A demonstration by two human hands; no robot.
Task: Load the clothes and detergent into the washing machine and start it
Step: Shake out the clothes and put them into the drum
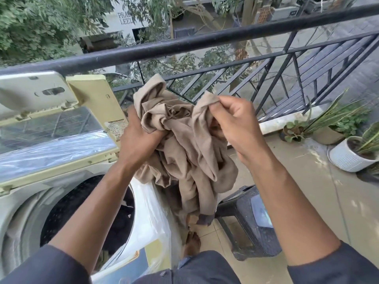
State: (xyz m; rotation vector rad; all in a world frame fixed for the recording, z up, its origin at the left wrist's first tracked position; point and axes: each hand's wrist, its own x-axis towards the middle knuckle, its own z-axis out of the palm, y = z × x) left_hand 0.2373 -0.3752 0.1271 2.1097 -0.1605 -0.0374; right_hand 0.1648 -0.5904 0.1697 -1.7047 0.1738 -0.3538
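Black balcony railing (184,45) across the whole top of the view, trees and a street beyond. Top-loading washing machine (24,203) at lower left, lid (51,128) raised and leaning back toward the railing, drum opening (67,203) dark, with some dark laundry just visible at its right edge. Clear plastic wrap (149,220) over the machine's right side. Tan tiled floor (303,167) on the right. Black plastic stool (252,224) standing on the floor just right of the machine. White ribbed planter (346,158) with long striped leaves at far right, smaller potted plants (295,132) behind it by the railing's foot. Beige crumpled garment (184,144) held up in mid-air, above and to the right of the drum opening, over the gap between machine and stool, its lower end hanging down toward the floor. Left hand (139,138) gripping a bunch of the garment, fingers clenched round the cloth. Right hand (238,124) pinching an upper fold of the same garment between thumb and curled fingers. Dark sleeves at both forearms. Bare foot (191,242) on the floor beneath the hanging cloth.
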